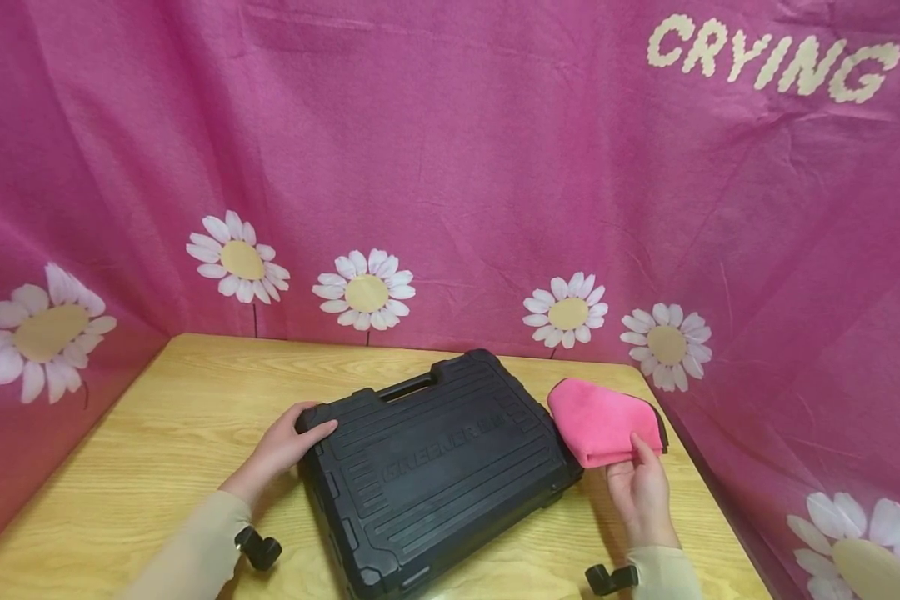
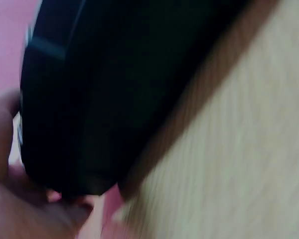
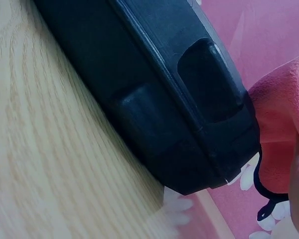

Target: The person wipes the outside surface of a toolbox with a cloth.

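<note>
Fingers (image 1: 319, 432) hold 2 things: black case (image 1: 450, 467) (left hand (image 1: 283, 442)), pink cloth (image 1: 600, 421) (right hand (image 1: 642, 493)).

A makeshift booth, whether in a home or a studio is unclear: pink curtain (image 1: 450, 167) with printed daisies (image 1: 366, 293) surrounds a wood-grain table (image 1: 195, 400) from nine through three o'clock, "CRYING" lettering (image 1: 774, 60) at two o'clock.

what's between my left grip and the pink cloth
The case: the head view shows it between your left grip, which holds its corner, and the cloth.
</note>
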The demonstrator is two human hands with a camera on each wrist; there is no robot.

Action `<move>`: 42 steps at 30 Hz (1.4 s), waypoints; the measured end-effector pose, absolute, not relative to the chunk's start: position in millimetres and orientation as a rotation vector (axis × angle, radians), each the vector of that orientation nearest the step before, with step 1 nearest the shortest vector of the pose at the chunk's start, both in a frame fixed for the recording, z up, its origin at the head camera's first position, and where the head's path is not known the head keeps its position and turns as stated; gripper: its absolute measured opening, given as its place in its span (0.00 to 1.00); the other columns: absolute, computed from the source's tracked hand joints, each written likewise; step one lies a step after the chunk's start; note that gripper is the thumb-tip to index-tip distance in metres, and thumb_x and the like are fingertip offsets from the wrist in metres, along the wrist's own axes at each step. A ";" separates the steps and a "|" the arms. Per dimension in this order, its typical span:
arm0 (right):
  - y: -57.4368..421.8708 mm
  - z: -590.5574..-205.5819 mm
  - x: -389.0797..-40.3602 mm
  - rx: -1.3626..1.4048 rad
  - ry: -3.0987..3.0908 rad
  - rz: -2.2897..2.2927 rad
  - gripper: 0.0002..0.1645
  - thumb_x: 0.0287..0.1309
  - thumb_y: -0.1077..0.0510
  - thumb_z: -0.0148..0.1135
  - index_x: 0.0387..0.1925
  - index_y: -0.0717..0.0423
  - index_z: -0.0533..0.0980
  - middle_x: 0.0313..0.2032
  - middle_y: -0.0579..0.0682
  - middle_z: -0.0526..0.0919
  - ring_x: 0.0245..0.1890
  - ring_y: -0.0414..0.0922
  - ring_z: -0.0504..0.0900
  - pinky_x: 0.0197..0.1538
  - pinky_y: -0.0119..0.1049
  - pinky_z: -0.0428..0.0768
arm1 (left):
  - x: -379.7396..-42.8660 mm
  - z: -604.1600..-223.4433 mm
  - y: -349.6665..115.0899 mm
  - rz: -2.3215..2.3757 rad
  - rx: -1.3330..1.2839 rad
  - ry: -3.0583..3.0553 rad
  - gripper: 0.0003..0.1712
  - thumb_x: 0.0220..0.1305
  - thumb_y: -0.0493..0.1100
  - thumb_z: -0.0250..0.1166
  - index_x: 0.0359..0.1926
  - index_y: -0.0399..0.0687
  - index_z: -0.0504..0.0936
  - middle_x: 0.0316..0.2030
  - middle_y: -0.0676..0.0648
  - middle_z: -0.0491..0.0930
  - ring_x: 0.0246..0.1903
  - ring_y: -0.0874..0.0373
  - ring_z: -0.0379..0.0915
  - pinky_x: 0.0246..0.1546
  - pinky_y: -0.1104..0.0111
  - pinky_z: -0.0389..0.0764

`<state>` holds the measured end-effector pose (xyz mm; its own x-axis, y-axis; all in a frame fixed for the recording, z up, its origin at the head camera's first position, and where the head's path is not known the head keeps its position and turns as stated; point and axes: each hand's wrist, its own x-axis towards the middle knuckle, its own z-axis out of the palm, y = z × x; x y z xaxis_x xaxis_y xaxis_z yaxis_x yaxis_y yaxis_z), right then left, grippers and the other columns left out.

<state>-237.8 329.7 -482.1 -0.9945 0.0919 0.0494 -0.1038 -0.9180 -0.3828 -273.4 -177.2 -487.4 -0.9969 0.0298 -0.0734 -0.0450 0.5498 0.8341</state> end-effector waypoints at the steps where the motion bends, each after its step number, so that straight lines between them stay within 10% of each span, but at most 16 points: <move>1: 329.6 -482.3 -237.9 0.041 -0.603 2.980 0.16 0.74 0.63 0.37 0.60 0.52 0.59 0.55 0.47 0.76 0.56 0.39 0.78 0.66 0.31 0.68 | -276.7 -487.3 -179.2 1.447 0.021 2.690 0.44 0.63 0.63 0.61 0.70 0.42 0.61 0.69 0.33 0.60 0.69 0.37 0.54 0.67 0.45 0.58; 42: 329.7 -484.3 -239.0 -0.033 -0.631 2.962 0.17 0.74 0.63 0.39 0.61 0.51 0.59 0.55 0.46 0.77 0.56 0.37 0.77 0.68 0.29 0.63 | -264.9 -491.0 -173.0 1.599 -0.134 2.621 0.41 0.60 0.66 0.62 0.66 0.49 0.66 0.68 0.37 0.63 0.67 0.41 0.59 0.67 0.46 0.60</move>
